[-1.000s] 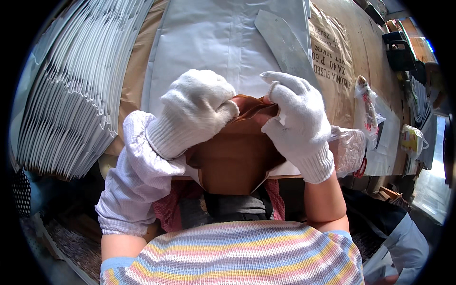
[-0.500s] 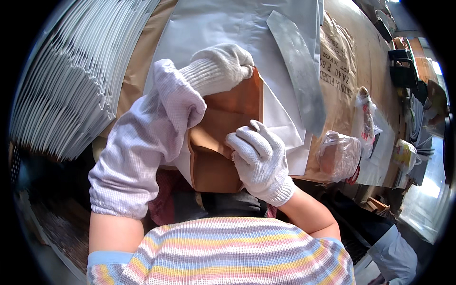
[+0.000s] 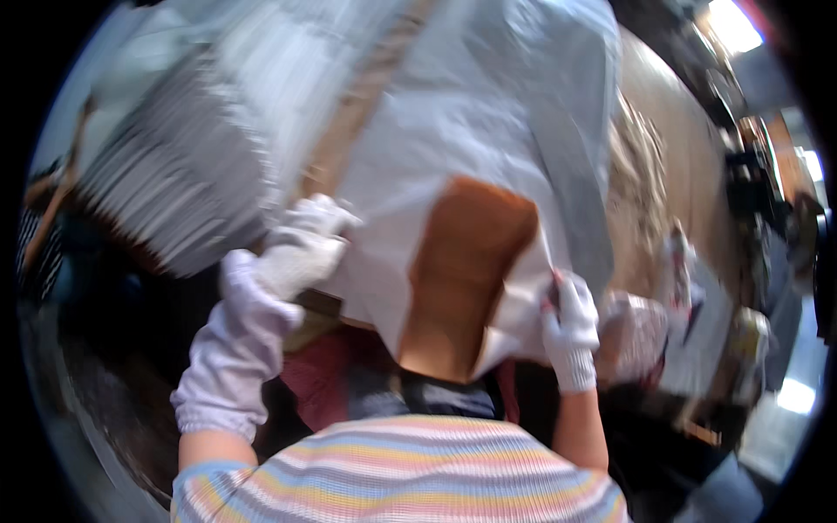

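Note:
A brown paper-like piece (image 3: 466,279), longer than wide with a squared far end, lies over a white sheet (image 3: 384,209) in front of me. My left hand (image 3: 305,244), in a white knit glove with a pale checked sleeve cover, is at the left edge of the white sheet. Motion smears its fingers. To the right of the brown piece is my gloved right hand (image 3: 573,322), its fingers curled closed beside the sheet's creased right part. Something small and reddish shows at its fingertips, too blurred to name. Neither hand touches the brown piece.
At the left stands a thick stack of folded white-grey sheets (image 3: 187,166). A grey strip (image 3: 571,166) lies on the white sheet's right side. Farther right are brown wrapping (image 3: 636,174) and a clear plastic bag (image 3: 632,336) with reddish contents. The view is blurred.
Both hands have left the brown piece and moved apart: the left went left and nearer, the right went rightward. The brown piece now lies flatter, and the whole view has shifted.

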A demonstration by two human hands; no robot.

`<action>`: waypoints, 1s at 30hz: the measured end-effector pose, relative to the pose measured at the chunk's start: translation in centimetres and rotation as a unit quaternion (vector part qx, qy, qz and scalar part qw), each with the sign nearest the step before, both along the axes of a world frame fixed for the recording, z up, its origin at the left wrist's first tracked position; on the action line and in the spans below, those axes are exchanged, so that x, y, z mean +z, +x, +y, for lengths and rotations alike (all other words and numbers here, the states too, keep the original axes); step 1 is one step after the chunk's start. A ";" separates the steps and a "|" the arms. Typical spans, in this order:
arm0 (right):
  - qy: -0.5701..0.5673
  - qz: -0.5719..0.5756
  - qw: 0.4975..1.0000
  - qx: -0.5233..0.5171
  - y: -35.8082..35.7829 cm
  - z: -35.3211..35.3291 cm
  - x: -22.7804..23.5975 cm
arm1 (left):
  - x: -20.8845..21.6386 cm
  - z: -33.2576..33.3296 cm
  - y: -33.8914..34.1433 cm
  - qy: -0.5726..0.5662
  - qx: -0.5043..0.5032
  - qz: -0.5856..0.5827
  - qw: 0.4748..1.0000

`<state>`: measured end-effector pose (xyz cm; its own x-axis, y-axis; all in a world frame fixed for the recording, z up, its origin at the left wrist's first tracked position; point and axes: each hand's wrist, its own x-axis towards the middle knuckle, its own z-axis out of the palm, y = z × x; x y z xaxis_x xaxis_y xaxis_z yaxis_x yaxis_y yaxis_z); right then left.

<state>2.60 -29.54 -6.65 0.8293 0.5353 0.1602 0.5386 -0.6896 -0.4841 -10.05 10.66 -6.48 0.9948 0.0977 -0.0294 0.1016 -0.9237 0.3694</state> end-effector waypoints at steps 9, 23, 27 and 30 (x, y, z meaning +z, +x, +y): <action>0.231 0.218 0.937 -0.142 0.1 -0.8 -3.5 | 11.0 2.6 12.7 -0.088 -0.001 -0.114 0.990; 0.119 -0.010 0.959 0.255 8.8 47.9 12.3 | 24.3 41.8 -4.6 0.129 0.471 -0.256 0.834; -0.043 0.065 0.970 0.231 3.0 45.6 14.2 | 19.5 43.7 -9.0 0.143 0.508 -0.207 0.824; 0.142 -0.013 0.949 0.282 3.2 39.3 11.4 | 15.5 44.7 -8.6 0.143 0.487 -0.201 0.838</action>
<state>5.82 9.72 4.71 0.4169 0.8250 0.3816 0.7981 -0.1313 -0.5880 -18.64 55.41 9.06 0.3624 0.8149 0.4524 0.7788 -0.5314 0.3332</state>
